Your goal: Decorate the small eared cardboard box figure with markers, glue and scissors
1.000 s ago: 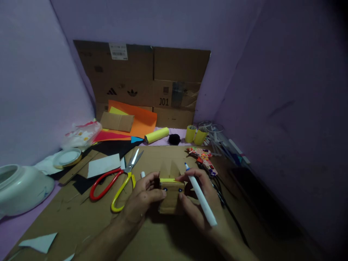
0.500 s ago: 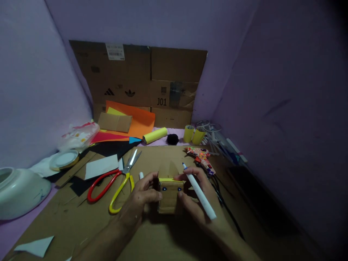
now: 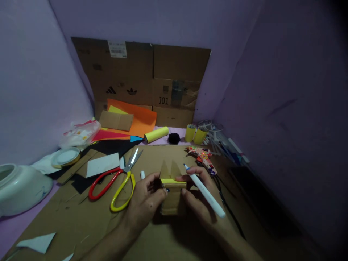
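Observation:
A small cardboard box point(image 3: 174, 203) with two pointed ears and a yellow strip along its top edge is held between my hands. My left hand point(image 3: 146, 197) grips its left side, the thumb pressing the front beside a drawn eye. On the other side, my right hand point(image 3: 199, 192) pinches the box, its thumb covering the second eye. That same hand also carries a white marker point(image 3: 207, 195), uncapped, its blue tip pointing up and away. Just past my left fingers lies a white marker cap point(image 3: 143, 175).
Scissors point(image 3: 127, 166) with red and yellow handles lie left of my hands. A patterned glue gun point(image 3: 202, 157) with a black cord rests at right. Behind are a yellow tube point(image 3: 156, 134), black yarn point(image 3: 174, 138) and coloured paper point(image 3: 144, 117). A white bowl point(image 3: 24, 188) stands at far left.
The box has tilted, and its two ears now show more upright. My thumbs have slid over the drawn eyes. The marker stays in my right hand.

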`<state>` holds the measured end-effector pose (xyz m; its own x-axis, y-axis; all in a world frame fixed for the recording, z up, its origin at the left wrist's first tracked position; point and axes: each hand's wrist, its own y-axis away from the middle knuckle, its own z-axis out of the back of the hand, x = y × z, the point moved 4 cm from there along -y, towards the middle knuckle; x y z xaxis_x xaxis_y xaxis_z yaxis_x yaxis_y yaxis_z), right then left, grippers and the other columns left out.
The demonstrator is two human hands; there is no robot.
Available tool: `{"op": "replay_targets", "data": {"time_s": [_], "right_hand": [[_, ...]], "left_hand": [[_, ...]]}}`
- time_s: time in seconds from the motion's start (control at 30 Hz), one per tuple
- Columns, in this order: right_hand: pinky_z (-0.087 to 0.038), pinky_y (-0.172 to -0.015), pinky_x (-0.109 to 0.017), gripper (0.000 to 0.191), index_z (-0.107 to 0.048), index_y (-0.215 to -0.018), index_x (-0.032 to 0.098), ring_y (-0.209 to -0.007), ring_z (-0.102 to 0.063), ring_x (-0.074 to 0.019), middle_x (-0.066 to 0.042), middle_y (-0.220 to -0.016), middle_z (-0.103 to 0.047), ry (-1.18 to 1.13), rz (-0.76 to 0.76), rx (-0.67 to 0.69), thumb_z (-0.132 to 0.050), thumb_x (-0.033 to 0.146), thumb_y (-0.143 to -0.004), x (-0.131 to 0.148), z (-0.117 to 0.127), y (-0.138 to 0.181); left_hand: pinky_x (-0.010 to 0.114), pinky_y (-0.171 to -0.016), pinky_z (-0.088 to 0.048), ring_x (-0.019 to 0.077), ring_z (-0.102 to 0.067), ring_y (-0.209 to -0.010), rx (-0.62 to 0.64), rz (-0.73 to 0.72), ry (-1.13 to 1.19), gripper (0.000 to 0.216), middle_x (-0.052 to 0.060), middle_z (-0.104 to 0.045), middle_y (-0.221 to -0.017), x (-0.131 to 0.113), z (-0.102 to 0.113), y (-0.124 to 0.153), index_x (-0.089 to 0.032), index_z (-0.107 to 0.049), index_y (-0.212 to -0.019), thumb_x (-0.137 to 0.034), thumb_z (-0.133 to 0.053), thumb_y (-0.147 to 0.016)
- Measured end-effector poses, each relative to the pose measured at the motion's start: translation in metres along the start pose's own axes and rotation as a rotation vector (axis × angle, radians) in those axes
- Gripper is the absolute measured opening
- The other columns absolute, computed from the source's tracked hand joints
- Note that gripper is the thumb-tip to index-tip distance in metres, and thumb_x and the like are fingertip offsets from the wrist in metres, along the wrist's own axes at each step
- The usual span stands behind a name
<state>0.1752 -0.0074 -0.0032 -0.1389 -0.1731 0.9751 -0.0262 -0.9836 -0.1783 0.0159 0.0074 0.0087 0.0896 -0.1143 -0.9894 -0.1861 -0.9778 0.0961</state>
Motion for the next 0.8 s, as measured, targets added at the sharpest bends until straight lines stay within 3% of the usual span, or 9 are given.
{"op": "replay_targets", "data": {"time_s": [0.27,0.67,0.8], "right_hand": [[-0.051,-0.069,-0.029,0.036,-0.041,-0.105,0.027,-0.080,-0.063,-0.0170,-0.004,-0.106,-0.067,-0.124,-0.061,0.156,-0.059,0.019,-0.075,0.0029,0.0018,-0.0026],[-0.049,-0.062,-0.027,0.034,-0.041,-0.105,0.027,-0.071,-0.062,-0.0159,-0.003,-0.098,-0.070,-0.038,-0.045,0.036,-0.062,0.023,-0.078,0.0001,-0.0007,-0.0014],[-0.050,-0.072,-0.033,0.033,-0.042,-0.106,0.029,-0.078,-0.063,-0.0174,-0.004,-0.105,-0.067,-0.096,0.017,0.032,-0.062,0.024,-0.081,0.0020,0.0019,-0.0008]], "left_hand": [[0.032,-0.075,-0.052,0.0275,-0.067,-0.088,0.134,0.123,0.202,0.043,0.007,-0.074,-0.088,0.0008,0.0037,-0.0037,-0.013,-0.072,-0.103,-0.022,-0.065,-0.062],[0.025,-0.073,-0.051,0.0247,-0.067,-0.095,0.127,0.146,0.201,0.037,0.005,-0.074,-0.094,0.0049,0.0031,-0.0025,-0.016,-0.071,-0.103,-0.024,-0.072,-0.067],[0.028,-0.088,-0.050,0.0258,-0.063,-0.107,0.140,0.033,0.192,0.060,0.008,-0.070,-0.110,0.0060,0.0031,-0.0038,-0.016,-0.060,-0.118,-0.025,-0.080,-0.062]]}}
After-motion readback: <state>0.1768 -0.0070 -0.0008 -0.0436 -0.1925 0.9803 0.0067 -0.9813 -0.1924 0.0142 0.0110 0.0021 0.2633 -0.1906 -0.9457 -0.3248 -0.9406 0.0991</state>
